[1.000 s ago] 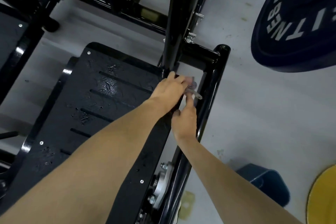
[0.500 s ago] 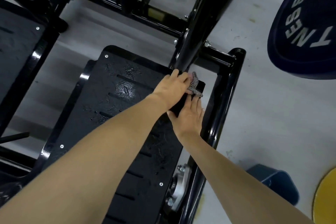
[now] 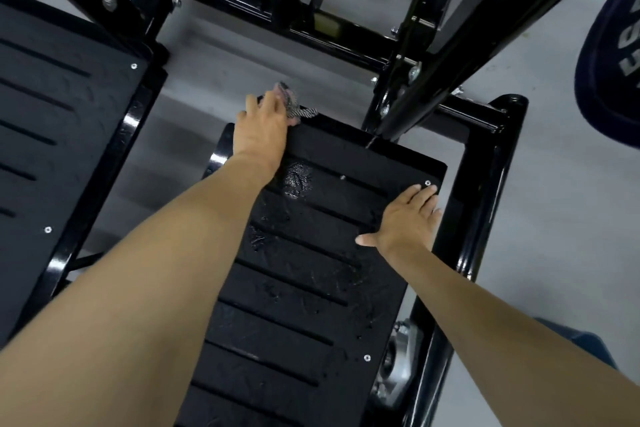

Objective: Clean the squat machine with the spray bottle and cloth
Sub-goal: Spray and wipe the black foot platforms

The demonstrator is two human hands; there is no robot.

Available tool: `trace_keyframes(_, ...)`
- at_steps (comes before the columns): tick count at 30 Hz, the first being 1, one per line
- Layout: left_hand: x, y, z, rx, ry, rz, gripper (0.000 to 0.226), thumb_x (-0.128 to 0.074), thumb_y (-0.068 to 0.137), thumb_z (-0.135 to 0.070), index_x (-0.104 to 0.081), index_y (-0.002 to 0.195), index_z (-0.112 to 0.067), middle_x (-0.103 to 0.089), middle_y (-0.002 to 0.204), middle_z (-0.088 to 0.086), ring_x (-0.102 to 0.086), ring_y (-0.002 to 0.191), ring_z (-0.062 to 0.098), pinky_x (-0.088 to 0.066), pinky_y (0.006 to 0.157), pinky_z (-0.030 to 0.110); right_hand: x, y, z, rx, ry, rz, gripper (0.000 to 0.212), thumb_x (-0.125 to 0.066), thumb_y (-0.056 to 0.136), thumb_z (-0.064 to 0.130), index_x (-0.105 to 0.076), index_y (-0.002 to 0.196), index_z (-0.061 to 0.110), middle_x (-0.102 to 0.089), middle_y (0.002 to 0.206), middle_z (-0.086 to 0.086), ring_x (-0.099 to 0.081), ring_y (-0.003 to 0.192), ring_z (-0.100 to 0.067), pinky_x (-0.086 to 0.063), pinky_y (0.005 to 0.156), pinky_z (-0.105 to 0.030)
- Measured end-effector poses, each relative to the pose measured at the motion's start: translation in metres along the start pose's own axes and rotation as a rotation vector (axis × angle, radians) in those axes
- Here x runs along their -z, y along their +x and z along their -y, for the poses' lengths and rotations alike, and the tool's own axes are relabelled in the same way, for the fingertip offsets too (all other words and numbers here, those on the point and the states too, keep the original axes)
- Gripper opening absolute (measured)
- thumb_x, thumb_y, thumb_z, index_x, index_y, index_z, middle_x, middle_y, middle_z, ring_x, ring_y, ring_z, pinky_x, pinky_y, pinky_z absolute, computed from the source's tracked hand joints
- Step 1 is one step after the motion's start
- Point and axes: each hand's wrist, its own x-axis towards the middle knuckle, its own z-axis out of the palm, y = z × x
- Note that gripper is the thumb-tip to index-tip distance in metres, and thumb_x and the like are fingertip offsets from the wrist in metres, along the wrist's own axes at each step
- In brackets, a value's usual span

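Two hands on the footplate (image 3: 311, 288): left hand (image 3: 261, 135) grips the cloth (image 3: 291, 102) at the far left corner; right hand (image 3: 407, 222) lies flat at the right edge. Wet streaks (image 3: 298, 180) lie toward the person.

The footplate (image 3: 304, 288) is matte black with parallel darker grooves (wet patches glint on it). The cloth (image 3: 294, 104) is pink with a black-and-white striped edge. The frame (image 3: 485, 184) is glossy black, the floor (image 3: 571, 218) pale grey, the weight plate (image 3: 609, 62) navy with white lettering.
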Motion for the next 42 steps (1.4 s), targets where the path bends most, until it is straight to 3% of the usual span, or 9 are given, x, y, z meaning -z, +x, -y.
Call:
trace_keyframes(9,-0.016,-0.013,0.005,0.397,-0.256,-0.096,0.052,-0.042,0.091,0.008,-0.030,0.141,0.003,-0.041,0.129,0.018,-0.039,0.112,0.036,-0.042,0.086,0.039,0.001,-0.002,0.006,-0.032,-0.065,-0.020,0.135,-0.071,0.068,0.061,0.013,0.143,-0.013,0.008,0.151,-0.036,0.000,0.144,-0.045,-0.005,0.118,-0.048)
trace_keyframes(14,-0.019,-0.033,-0.014,-0.054,-0.247,-0.129,0.077,-0.052,0.083,0.008,-0.016,0.150,-0.002,-0.038,0.137,0.014,-0.040,0.114,0.031,-0.049,0.088,0.037,0.005,-0.001,0.007,-0.046,-0.084,-0.004,0.136,-0.073,0.066,0.060,0.011,0.143,-0.014,0.006,0.151,-0.037,-0.003,0.143,-0.045,-0.008,0.118,-0.047)
trace_keyframes(18,-0.023,-0.034,-0.016,-0.476,0.014,-0.170,0.069,-0.066,0.078,-0.007,-0.038,0.141,-0.003,-0.049,0.127,0.011,-0.051,0.103,0.029,-0.051,0.075,0.034,0.005,-0.001,0.008,-0.039,-0.098,-0.013,0.136,-0.073,0.065,0.062,0.010,0.143,-0.014,0.005,0.151,-0.037,-0.003,0.143,-0.046,-0.008,0.119,-0.048)
trace_keyframes(21,-0.020,-0.022,0.019,-0.195,0.012,-0.088,0.072,-0.056,0.087,-0.003,-0.019,0.149,-0.006,-0.036,0.135,0.012,-0.041,0.115,0.031,-0.046,0.089,0.040,0.004,-0.001,0.009,-0.036,-0.131,-0.025,0.138,-0.073,0.063,0.062,0.008,0.143,-0.015,0.002,0.150,-0.038,-0.006,0.143,-0.046,-0.010,0.118,-0.048)
trace_keyframes(23,-0.014,-0.018,0.033,0.091,-0.100,-0.063,0.059,-0.049,0.090,0.000,-0.027,0.145,-0.002,-0.037,0.133,0.016,-0.038,0.116,0.036,-0.046,0.087,0.044,0.005,0.000,0.010,-0.044,-0.138,-0.024,0.137,-0.074,0.063,0.062,0.007,0.142,-0.017,0.000,0.150,-0.039,-0.008,0.143,-0.047,-0.011,0.118,-0.048)
trace_keyframes(28,-0.005,-0.019,0.006,0.239,-0.278,-0.073,0.056,-0.047,0.092,0.002,-0.028,0.144,0.003,-0.038,0.134,0.016,-0.038,0.118,0.032,-0.049,0.084,0.038,0.006,-0.001,0.010,-0.040,-0.119,-0.037,0.137,-0.074,0.063,0.062,0.007,0.143,-0.016,0.001,0.150,-0.038,-0.007,0.143,-0.046,-0.012,0.119,-0.047)
trace_keyframes(32,-0.012,-0.038,-0.037,-0.003,-0.320,-0.058,0.075,-0.055,0.083,0.006,-0.018,0.148,0.000,-0.031,0.140,0.012,-0.037,0.118,0.027,-0.052,0.088,0.034,0.002,-0.002,0.006,-0.024,-0.084,-0.048,0.138,-0.073,0.062,0.062,0.009,0.143,-0.014,0.004,0.151,-0.036,-0.003,0.144,-0.045,-0.008,0.118,-0.047)
trace_keyframes(38,-0.005,-0.044,-0.023,-0.487,-0.054,0.025,0.070,-0.050,0.087,0.002,-0.018,0.149,-0.007,-0.026,0.143,0.010,-0.033,0.120,0.029,-0.044,0.096,0.037,0.003,-0.001,0.009,-0.025,-0.072,-0.057,0.137,-0.076,0.063,0.059,0.008,0.143,-0.015,0.003,0.150,-0.038,-0.006,0.143,-0.046,-0.010,0.118,-0.047)
trace_keyframes(42,-0.005,-0.034,0.004,-0.022,-0.182,0.031,0.067,-0.055,0.084,0.008,-0.030,0.145,-0.005,-0.034,0.137,0.012,-0.035,0.121,0.033,-0.048,0.091,0.038,-0.006,0.000,0.000,0.007,-0.012,-0.092,0.137,-0.071,0.065,0.064,0.011,0.144,-0.011,0.007,0.152,-0.034,-0.001,0.144,-0.043,-0.007,0.118,-0.047)
